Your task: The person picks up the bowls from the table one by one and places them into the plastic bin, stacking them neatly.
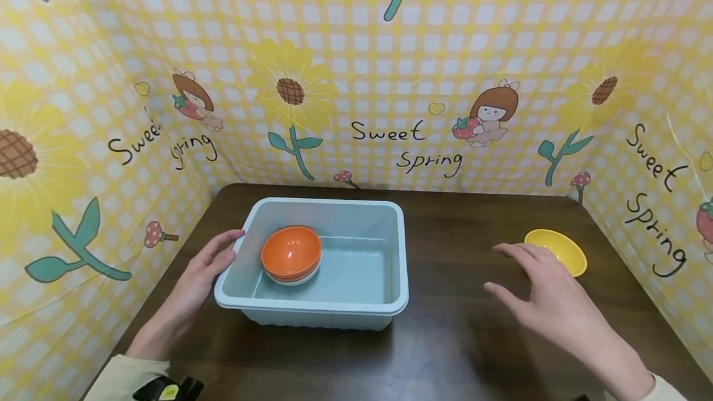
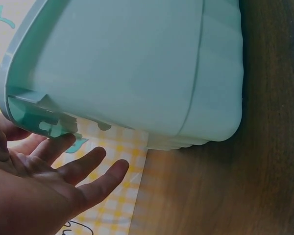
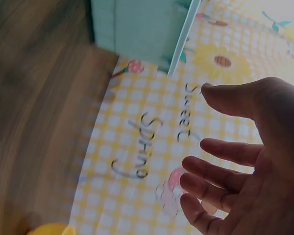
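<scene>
A light blue plastic basin (image 1: 356, 308) stands on the left half of the table. Inside it, toward the left wall, lies an orange bowl (image 1: 291, 252) stacked with others, a white rim showing underneath. My left hand (image 1: 202, 274) touches the basin's left rim with its fingertips; in the left wrist view the other fingers of the left hand (image 2: 54, 171) spread loosely below the handle cutout. A yellow bowl (image 1: 562, 251) sits at the right, partly hidden behind my right hand (image 1: 551, 296). That hand hovers over the table, thumb apart from loosely bent fingers, holding nothing.
The dark wooden table (image 1: 445, 351) carries the basin and bowl. Yellow checked cloth (image 1: 367, 79) with printed flowers and lettering walls off the back and both sides. In the right wrist view, the yellow bowl's edge (image 3: 51, 229) shows at the bottom left.
</scene>
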{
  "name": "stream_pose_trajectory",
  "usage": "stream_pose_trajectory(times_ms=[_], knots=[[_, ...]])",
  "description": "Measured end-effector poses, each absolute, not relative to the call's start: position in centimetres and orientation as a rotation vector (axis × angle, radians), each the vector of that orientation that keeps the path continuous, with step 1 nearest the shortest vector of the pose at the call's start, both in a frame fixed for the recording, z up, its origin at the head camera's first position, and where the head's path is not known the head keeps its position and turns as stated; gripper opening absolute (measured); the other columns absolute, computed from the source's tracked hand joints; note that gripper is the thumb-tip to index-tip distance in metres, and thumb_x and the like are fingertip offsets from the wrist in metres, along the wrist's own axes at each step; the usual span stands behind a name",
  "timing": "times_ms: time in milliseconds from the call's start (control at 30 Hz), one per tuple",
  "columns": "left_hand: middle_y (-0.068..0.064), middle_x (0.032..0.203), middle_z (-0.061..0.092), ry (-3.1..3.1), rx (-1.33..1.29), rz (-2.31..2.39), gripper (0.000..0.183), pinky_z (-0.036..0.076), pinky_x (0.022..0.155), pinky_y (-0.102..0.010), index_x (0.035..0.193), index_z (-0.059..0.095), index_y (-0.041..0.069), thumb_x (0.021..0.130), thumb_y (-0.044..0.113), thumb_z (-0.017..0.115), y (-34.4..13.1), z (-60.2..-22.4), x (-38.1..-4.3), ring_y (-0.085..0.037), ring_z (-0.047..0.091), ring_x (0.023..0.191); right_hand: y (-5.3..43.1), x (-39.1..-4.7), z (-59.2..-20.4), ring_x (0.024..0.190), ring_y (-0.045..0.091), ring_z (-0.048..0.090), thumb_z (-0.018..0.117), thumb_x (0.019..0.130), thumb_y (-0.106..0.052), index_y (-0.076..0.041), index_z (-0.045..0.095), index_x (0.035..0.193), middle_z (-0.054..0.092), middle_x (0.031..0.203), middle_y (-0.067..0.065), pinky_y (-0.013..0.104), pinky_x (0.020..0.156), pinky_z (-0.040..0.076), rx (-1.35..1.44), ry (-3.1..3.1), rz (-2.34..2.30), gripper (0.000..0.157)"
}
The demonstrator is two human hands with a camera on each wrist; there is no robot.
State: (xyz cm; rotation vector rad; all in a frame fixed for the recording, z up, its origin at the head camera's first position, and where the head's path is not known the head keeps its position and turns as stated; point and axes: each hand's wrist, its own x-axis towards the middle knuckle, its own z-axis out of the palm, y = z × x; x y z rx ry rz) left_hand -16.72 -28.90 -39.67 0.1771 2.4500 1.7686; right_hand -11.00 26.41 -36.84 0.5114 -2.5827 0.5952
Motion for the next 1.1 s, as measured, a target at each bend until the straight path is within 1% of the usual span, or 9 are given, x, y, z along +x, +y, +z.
stream_pose_trajectory(times_ms=[100, 167, 233, 333, 500, 600, 767, 1000, 1100], knots=[[-0.022, 0.158, 0.038, 2.443, 0.17, 1.773, 0.057, 0.055, 0.084, -0.035, 0.161, 0.033, 0.012, 0.114, 0.042, 0.043, -28.9, -39.6, -16.7, -0.013, 0.059, 0.112, 27.8, -11.3, -37.0, 0.106, 0.033, 0.06, 0.095, 0.079, -0.023, -0.005, 0.067, 0.128, 0.068, 0.116, 0.012, 0.054, 0.084, 0.048, 0.481, -2.598, 0.589, 0.06], [-0.022, 0.158, 0.039, 2.438, 0.168, 1.777, 0.057, 0.055, 0.084, -0.036, 0.161, 0.033, 0.012, 0.114, 0.043, 0.043, -28.9, -39.6, -16.8, -0.014, 0.06, 0.112, 29.1, -11.7, -37.3, 0.108, 0.038, 0.06, 0.095, 0.079, -0.023, -0.001, 0.066, 0.129, 0.067, 0.118, 0.017, 0.057, 0.084, 0.048, 0.445, -2.626, 0.592, 0.062], [-0.023, 0.158, 0.039, 2.431, 0.166, 1.778, 0.057, 0.056, 0.084, -0.036, 0.161, 0.033, 0.012, 0.114, 0.043, 0.043, -28.9, -39.6, -16.8, -0.015, 0.06, 0.113, 30.3, -12.0, -37.6, 0.113, 0.045, 0.058, 0.094, 0.08, -0.025, 0.002, 0.063, 0.132, 0.064, 0.126, 0.025, 0.063, 0.087, 0.046, 0.395, -2.67, 0.598, 0.066], [-0.023, 0.159, 0.038, 2.431, 0.164, 1.772, 0.057, 0.055, 0.084, -0.036, 0.161, 0.033, 0.012, 0.114, 0.043, 0.043, -29.0, -39.5, -16.8, -0.015, 0.059, 0.114, 32.3, -12.6, -38.2, 0.114, 0.051, 0.055, 0.092, 0.082, -0.032, 0.005, 0.058, 0.138, 0.059, 0.131, 0.033, 0.068, 0.087, 0.043, 0.32, -2.739, 0.586, 0.075], [-0.024, 0.159, 0.039, 2.438, 0.153, 1.767, 0.057, 0.055, 0.085, -0.035, 0.161, 0.033, 0.012, 0.114, 0.043, 0.043, -29.0, -39.5, -16.8, -0.015, 0.059, 0.114, 35.1, -13.8, -39.3, 0.111, 0.058, 0.051, 0.092, 0.082, -0.037, 0.01, 0.051, 0.142, 0.055, 0.13, 0.041, 0.07, 0.085, 0.042, 0.267, -2.787, 0.533, 0.087], [-0.024, 0.159, 0.038, 2.442, 0.157, 1.763, 0.057, 0.055, 0.085, -0.034, 0.162, 0.032, 0.012, 0.114, 0.042, 0.043, -29.0, -39.6, -16.8, -0.016, 0.058, 0.115, 36.6, -14.5, -39.8, 0.11, 0.063, 0.05, 0.092, 0.081, -0.041, 0.011, 0.05, 0.141, 0.053, 0.129, 0.043, 0.072, 0.081, 0.04, 0.235, -2.8, 0.48, 0.09], [-0.024, 0.16, 0.036, 2.447, 0.163, 1.771, 0.055, 0.054, 0.085, -0.032, 0.162, 0.032, 0.011, 0.115, 0.038, 0.041, -29.0, -39.6, -16.9, -0.015, 0.056, 0.117, 38.6, -15.9, -40.7, 0.106, 0.063, 0.051, 0.089, 0.08, -0.052, 0.008, 0.05, 0.141, 0.055, 0.128, 0.042, 0.066, 0.07, 0.038, 0.183, -2.834, 0.4, 0.094], [-0.024, 0.16, 0.035, 2.434, 0.161, 1.767, 0.055, 0.054, 0.086, -0.034, 0.162, 0.032, 0.012, 0.115, 0.04, 0.041, -29.0, -39.6, -16.8, -0.019, 0.055, 0.118, 40.6, -17.4, -42.1, 0.115, 0.066, 0.042, 0.082, 0.081, -0.066, 0.007, 0.041, 0.149, 0.045, 0.138, 0.045, 0.07, 0.077, 0.035, 0.087, -2.925, 0.366, 0.108], [-0.024, 0.16, 0.035, 2.436, 0.16, 1.762, 0.056, 0.054, 0.086, -0.034, 0.162, 0.032, 0.011, 0.115, 0.041, 0.041, -28.9, -39.5, -16.8, -0.018, 0.056, 0.118, 41.0, -18.1, -42.7, 0.117, 0.066, 0.039, 0.081, 0.08, -0.069, 0.008, 0.038, 0.151, 0.043, 0.14, 0.045, 0.069, 0.078, 0.035, 0.067, -2.956, 0.382, 0.113]])
